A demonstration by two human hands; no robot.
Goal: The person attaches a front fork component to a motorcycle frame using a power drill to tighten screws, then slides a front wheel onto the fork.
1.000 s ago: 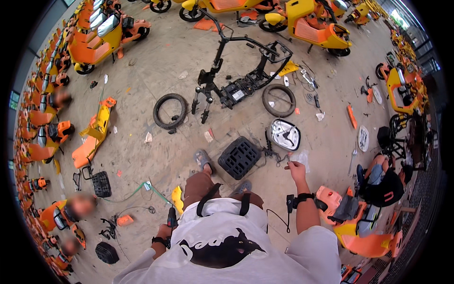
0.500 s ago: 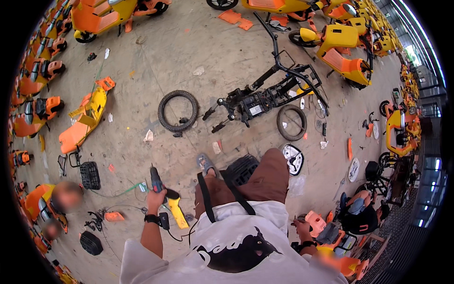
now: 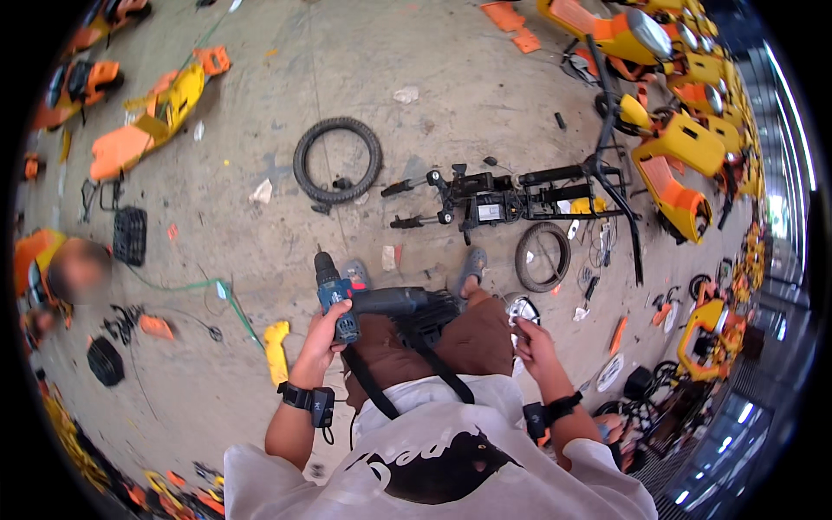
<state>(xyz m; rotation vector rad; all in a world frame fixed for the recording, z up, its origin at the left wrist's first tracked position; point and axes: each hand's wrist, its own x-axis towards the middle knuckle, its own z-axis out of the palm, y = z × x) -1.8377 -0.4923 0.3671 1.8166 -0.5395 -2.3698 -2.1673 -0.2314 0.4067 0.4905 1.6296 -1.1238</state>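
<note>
Carrying, likely — left hand gripping drill, left of centre; right hand curled, contents unclear. Reaching bike frame, upper right, calls for stepping in.

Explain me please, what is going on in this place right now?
A person stands among yellow and orange scooters and holds a drill in the left hand, its tip pointing forward. The right hand is raised with bent fingers; whether it grips something small is hard to tell. Ahead, to the right, a black frame is on the floor, touched by neither hand. One tire lies left of it, and another on its near side.
</note>
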